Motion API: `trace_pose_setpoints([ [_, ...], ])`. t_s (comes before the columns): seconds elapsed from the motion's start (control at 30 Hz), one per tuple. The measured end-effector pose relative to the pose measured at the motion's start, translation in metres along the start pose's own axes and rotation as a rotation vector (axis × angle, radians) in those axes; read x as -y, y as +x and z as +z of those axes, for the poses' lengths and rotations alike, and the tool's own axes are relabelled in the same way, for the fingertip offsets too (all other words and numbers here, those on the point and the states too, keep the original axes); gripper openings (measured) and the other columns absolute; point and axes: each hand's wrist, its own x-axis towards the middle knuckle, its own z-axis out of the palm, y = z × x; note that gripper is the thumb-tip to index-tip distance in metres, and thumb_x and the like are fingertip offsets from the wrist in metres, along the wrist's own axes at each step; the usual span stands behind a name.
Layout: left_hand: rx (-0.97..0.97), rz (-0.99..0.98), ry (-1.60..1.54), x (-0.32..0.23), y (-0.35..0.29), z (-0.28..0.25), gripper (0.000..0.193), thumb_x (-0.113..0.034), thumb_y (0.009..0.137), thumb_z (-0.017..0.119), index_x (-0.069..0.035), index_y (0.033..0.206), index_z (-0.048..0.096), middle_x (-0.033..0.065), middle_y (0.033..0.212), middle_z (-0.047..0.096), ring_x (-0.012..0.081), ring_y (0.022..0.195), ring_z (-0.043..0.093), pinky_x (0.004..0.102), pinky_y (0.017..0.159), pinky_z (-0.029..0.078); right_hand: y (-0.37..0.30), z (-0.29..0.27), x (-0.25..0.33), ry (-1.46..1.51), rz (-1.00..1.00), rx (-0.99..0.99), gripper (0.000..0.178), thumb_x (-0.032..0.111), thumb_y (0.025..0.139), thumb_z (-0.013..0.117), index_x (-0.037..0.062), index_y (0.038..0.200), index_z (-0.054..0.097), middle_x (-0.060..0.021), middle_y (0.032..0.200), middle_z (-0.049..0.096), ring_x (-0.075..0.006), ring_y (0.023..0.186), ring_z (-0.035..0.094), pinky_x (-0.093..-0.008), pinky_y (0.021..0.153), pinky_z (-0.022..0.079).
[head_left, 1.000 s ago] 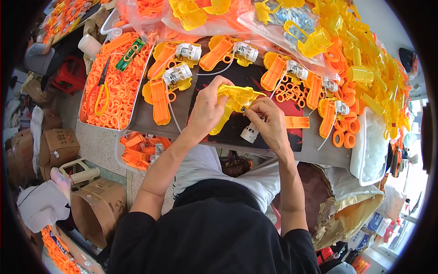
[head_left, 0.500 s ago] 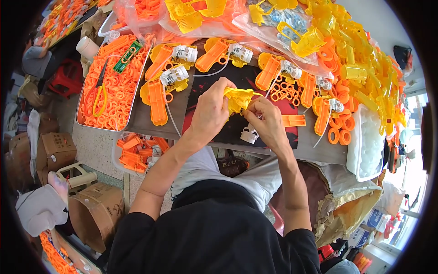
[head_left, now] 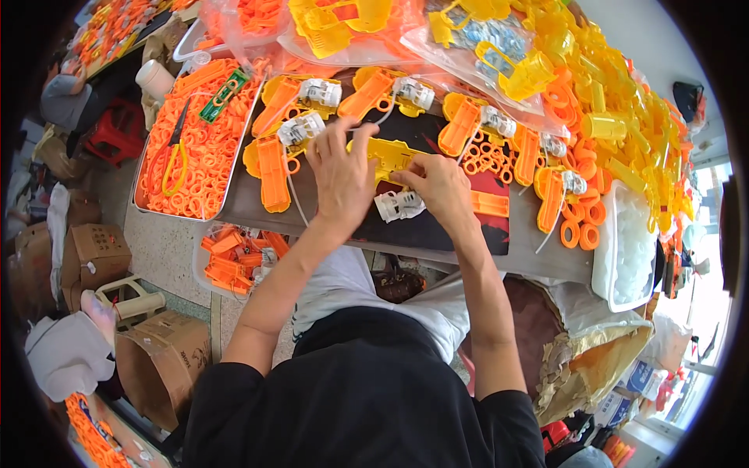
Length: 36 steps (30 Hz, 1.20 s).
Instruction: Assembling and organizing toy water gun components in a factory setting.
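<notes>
A yellow plastic shell half point(head_left: 385, 154) lies on the dark mat point(head_left: 460, 230) in front of me, between my hands. My right hand point(head_left: 441, 189) pinches its right end between thumb and fingers. My left hand point(head_left: 342, 178) is open with fingers spread, just left of the shell and holding nothing. Below the shell, a white plastic mechanism point(head_left: 399, 205) rests on the mat between my wrists. An orange grip-shaped part point(head_left: 490, 204) lies right of my right hand. Partly assembled units of yellow shell, orange part and white mechanism, such as the left one point(head_left: 273, 175), surround the mat.
On the left, a metal tray point(head_left: 241, 148) holds orange rings, scissors point(head_left: 171, 156) and a green tool point(head_left: 223, 97). Yellow shells point(head_left: 605, 125) are heaped at right, above a white tub point(head_left: 605, 261). Small orange rings point(head_left: 488, 158) lie near the mat. A bin of orange parts point(head_left: 230, 265) stands below the table edge.
The yellow shell has been lowered from between both hands onto the mat. My left hand has let go and spread its fingers. The white mechanism now sits farther left and higher.
</notes>
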Motion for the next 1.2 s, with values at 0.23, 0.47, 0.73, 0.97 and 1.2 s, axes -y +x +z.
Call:
trace_pose_setpoints([
  [0.23, 0.101, -0.021, -0.267, 0.012, -0.028, 0.008, 0.016, -0.018, 0.085, 0.078, -0.009, 0.095, 0.071, 0.0033, 0.094, 0.068, 0.0235, 0.094, 0.059, 0.0417, 0.094, 0.038, -0.045, -0.031, -0.029, -0.013, -0.166, -0.434, 0.024, 0.016, 0.091, 0.074, 0.0, 0.109, 0.071, -0.0134, 0.104, 0.072, -0.0264, 0.099, 0.068, -0.0372, 0.09, 0.051],
  [0.47, 0.144, -0.053, -0.167, 0.001, -0.011, 0.012, 0.017, -0.021, 0.083, 0.08, -0.011, 0.084, 0.067, -0.0004, 0.084, 0.068, 0.0228, 0.088, 0.06, 0.0439, 0.094, 0.037, -0.089, -0.064, -0.094, -0.363, -0.062, -0.23, 0.051, 0.012, 0.084, 0.078, 0.0029, 0.131, 0.061, -0.0137, 0.13, 0.061, -0.0325, 0.118, 0.056, -0.0431, 0.1, 0.045],
  [0.73, 0.16, 0.005, -0.097, -0.006, -0.012, 0.022, 0.017, -0.017, 0.081, 0.078, -0.01, 0.088, 0.064, 0.0017, 0.086, 0.061, 0.0227, 0.092, 0.059, 0.0454, 0.095, 0.036, -0.09, -0.087, -0.08, 0.573, 0.219, -0.16, 0.043, 0.002, 0.09, 0.074, 0.0046, 0.129, 0.058, -0.0036, 0.109, 0.062, -0.0118, 0.091, 0.06, -0.026, 0.075, 0.049],
  [0.97, 0.251, 0.262, -0.131, -0.003, -0.007, 0.014, 0.031, -0.01, 0.084, 0.074, -0.017, 0.115, 0.075, 0.0056, 0.108, 0.058, 0.0271, 0.105, 0.055, 0.0431, 0.101, 0.04, -0.071, -0.061, -0.005, 0.002, -0.421, -0.712, 0.03, -0.012, 0.081, 0.069, 0.0041, 0.106, 0.071, -0.0092, 0.104, 0.069, -0.02, 0.089, 0.066, -0.0308, 0.076, 0.054],
  [1.2, 0.359, -0.931, -1.359, 0.013, -0.001, -0.035, 0.037, -0.021, 0.098, 0.069, -0.009, 0.133, 0.067, 0.0138, 0.124, 0.06, 0.0255, 0.119, 0.059, 0.0359, 0.103, 0.046, -0.068, 0.019, 0.031, -0.285, -0.989, -0.332, 0.042, 0.009, 0.074, 0.073, 0.0114, 0.115, 0.071, -0.0088, 0.128, 0.062, -0.0306, 0.104, 0.063, -0.0455, 0.088, 0.049],
])
